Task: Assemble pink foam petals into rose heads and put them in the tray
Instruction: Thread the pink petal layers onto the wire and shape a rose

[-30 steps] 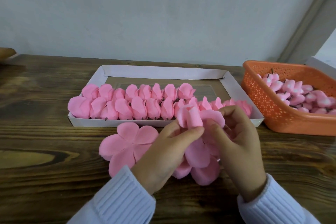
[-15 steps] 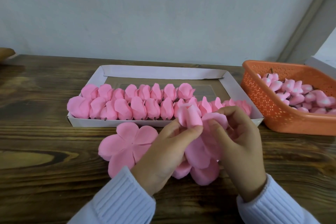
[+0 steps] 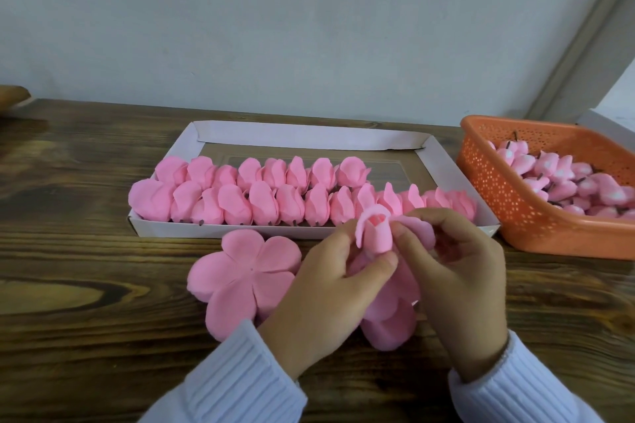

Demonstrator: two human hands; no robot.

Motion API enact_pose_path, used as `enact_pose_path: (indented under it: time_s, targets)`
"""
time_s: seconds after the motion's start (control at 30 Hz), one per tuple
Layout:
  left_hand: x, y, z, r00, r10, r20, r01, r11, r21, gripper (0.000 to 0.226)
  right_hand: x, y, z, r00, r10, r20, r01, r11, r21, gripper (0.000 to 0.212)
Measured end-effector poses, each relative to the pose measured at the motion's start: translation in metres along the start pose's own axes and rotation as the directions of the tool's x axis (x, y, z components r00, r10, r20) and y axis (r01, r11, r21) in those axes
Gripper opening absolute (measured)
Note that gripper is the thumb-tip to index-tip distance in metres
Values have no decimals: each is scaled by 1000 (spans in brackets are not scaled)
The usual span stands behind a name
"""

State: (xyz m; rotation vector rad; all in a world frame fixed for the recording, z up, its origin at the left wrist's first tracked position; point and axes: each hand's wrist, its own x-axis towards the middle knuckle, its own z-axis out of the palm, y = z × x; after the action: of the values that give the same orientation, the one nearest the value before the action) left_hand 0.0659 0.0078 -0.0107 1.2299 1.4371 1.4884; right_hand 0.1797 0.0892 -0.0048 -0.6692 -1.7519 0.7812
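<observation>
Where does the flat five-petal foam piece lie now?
In the head view, the flat foam piece lies on the table, left of the left hand, close before the tray.

Part-wrapped rose head (image 3: 374,233) standing upright, outer petals (image 3: 388,323) hanging loose below. Five-lobed petal sheet (image 3: 244,278) lying flat on tabletop (image 3: 103,336), just beside white tray (image 3: 309,136). Finished rose heads (image 3: 261,197) lying inside in two rows.
</observation>
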Motion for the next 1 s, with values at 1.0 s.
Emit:
enact_pose_path:
  time_s: [1.0]
  targets:
    - [3,3,4,991,-135,-23,102,842,-530,37,2,3,3,970,-42,239,-4,982,191,28]
